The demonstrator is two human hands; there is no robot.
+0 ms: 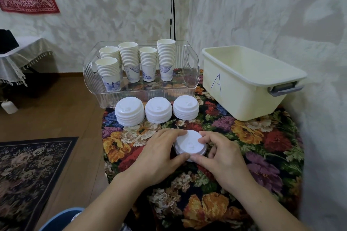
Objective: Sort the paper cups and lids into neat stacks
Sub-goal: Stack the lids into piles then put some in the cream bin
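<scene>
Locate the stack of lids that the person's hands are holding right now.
In the head view, the held lid stack sits low and centre on the floral tablecloth, between the left hand and right hand, in front of the row of three lid stacks.

a single handwritten capital letter "a", drawn in blue ink, stands on the near side wall of the cream plastic bin (244, 88) at the right of the table. the paper cups (166, 73) in the clear tray carry blue printed patterns and small vertical marks that are too small to read. no other text, brand or number is legible.
</scene>
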